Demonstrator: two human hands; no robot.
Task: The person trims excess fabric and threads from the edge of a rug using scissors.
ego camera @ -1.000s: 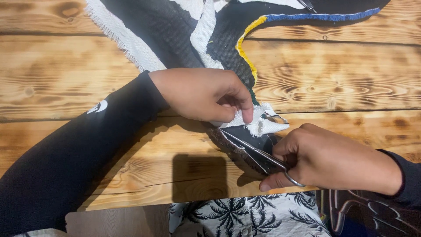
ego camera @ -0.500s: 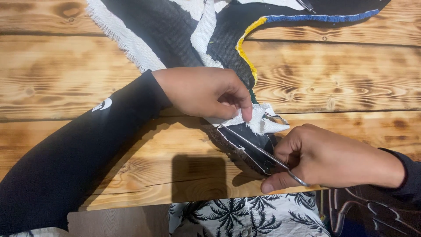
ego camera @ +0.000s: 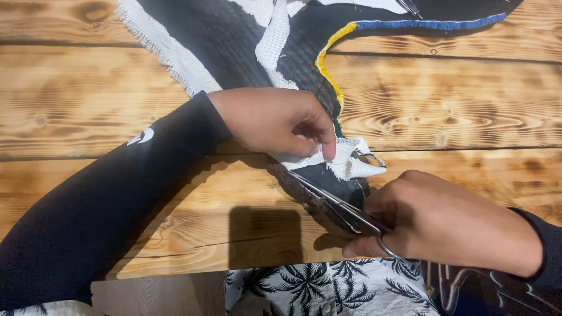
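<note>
- A pair of scissors [ego camera: 333,205] is gripped in the right hand [ego camera: 445,222], whose fingers are curled closed through the metal loop handle; only one loop is seen below the thumb, the rest being hidden by the hand.
- The blades are seen nearly closed, running up and to the left from the right fingertips along the dark, frayed lower edge of a black tufted fabric piece [ego camera: 234,41], apparently so that this edge can be trimmed.
- The left hand [ego camera: 272,120] is pressed down on the fabric just above the blades, its fingers bent and its forefinger tip set on a white woven backing flap [ego camera: 345,161], which is pinned and folded back, seemingly to keep the cloth taut and clear of the cut.
- The white flap lies between the two hands, touching the left fingertip and just beside the right knuckles.
- Beyond the left fingers the fabric is spread away across a burnt-grain wooden table [ego camera: 456,111], with a yellow and blue border [ego camera: 410,26] curving along its far edge.
- Both forearms are covered by black sleeves [ego camera: 105,205].
- Below the right hand, at the near table edge, a palm-print cloth [ego camera: 316,289] is seen.
</note>
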